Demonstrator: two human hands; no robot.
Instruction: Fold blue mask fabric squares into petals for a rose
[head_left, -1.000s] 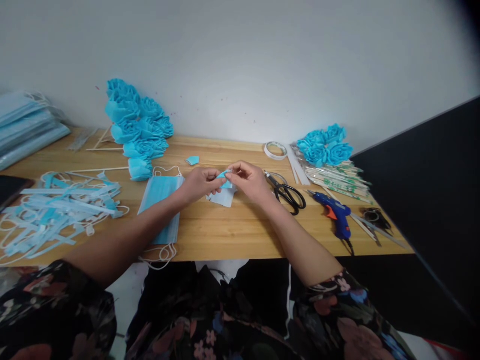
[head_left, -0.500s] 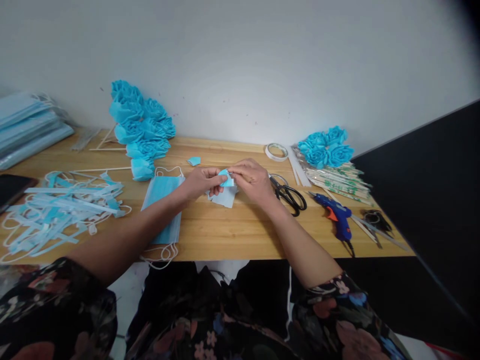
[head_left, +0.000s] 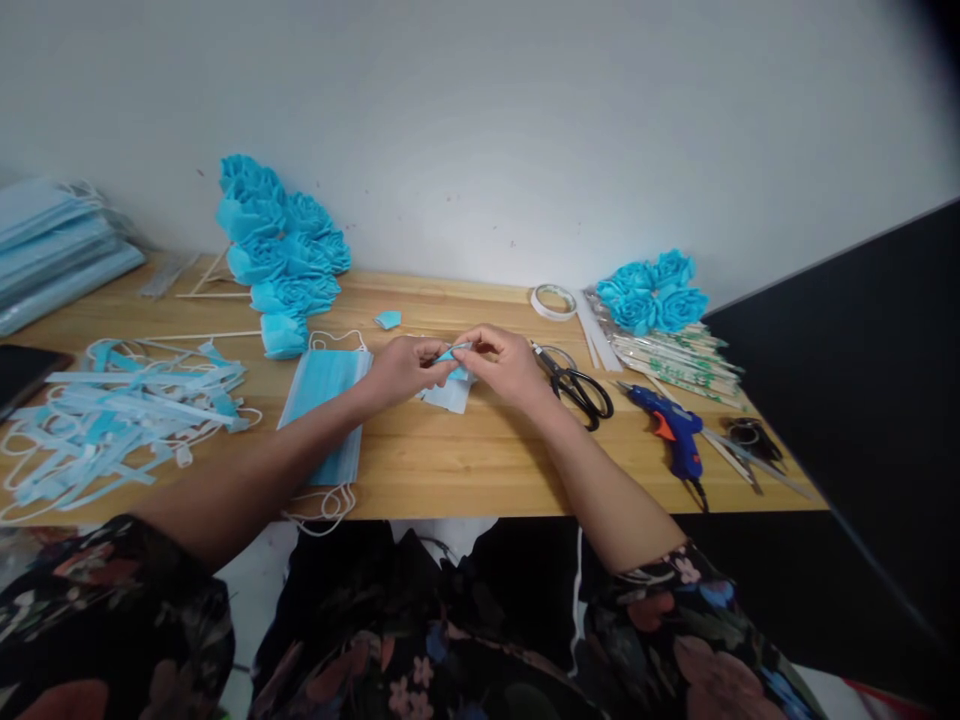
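A small blue piece of mask fabric (head_left: 452, 354) is pinched between my two hands, above the middle of the table. My left hand (head_left: 405, 366) grips its left end with thumb and fingers. At the other end, my right hand (head_left: 506, 362) closes its thumb and fingertips on it. Pale cut pieces (head_left: 450, 396) lie on the wood just beneath. A flat blue face mask (head_left: 330, 410) with white ear loops rests beside my left forearm. Black-handled scissors (head_left: 581, 392) lie right of my right hand. One small blue cut piece (head_left: 388, 319) sits farther back.
Blue fabric roses (head_left: 289, 250) stand at the back left, more roses (head_left: 652, 292) at the back right by wrapped sticks (head_left: 686, 362). Trimmed strips and loops (head_left: 127, 420) heap at left. A blue glue gun (head_left: 675, 432) and a tape roll (head_left: 553, 302) lie right.
The blue piece, which showed a flat face before, is now folded or turned to a narrow strip. Both my hands have rotated slightly and their fingertips have come closer together.
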